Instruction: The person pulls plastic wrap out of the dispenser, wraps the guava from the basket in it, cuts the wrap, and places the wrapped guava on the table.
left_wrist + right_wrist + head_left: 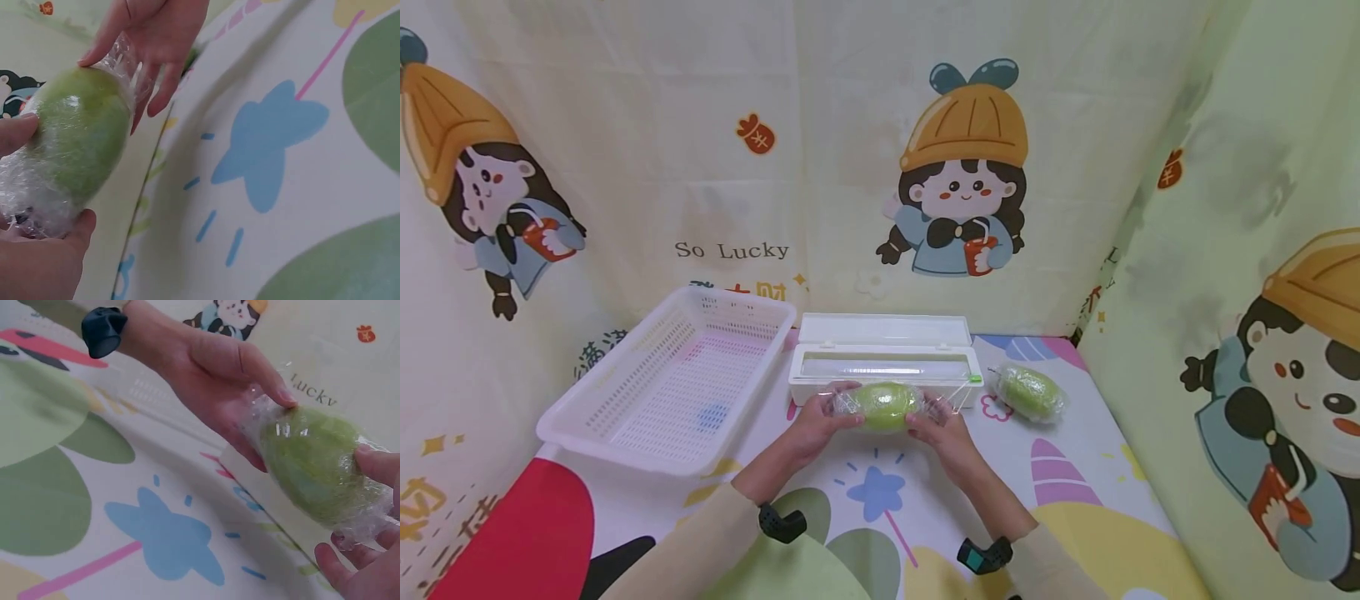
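A green mango point(886, 406) wrapped in clear cling film is held between both hands, in front of the film dispenser. My left hand point(814, 423) grips its left end, thumb on the near side; in the left wrist view the left hand point(44, 265) is at the lower left. My right hand point(950, 435) holds the other end and the bunched film there, as the right hand point(372, 565) also shows in the right wrist view. Behind them stands the white cling film dispenser point(886, 390), lid up, film roll point(880, 367) visible inside.
Another film-wrapped green mango point(1030, 392) lies on the patterned tablecloth point(940, 508), right of the dispenser. To the left stands a white plastic basket point(617, 457) with perforated walls. A green slider point(975, 379) sits at the dispenser's right end. Printed curtains point(842, 192) enclose the table.
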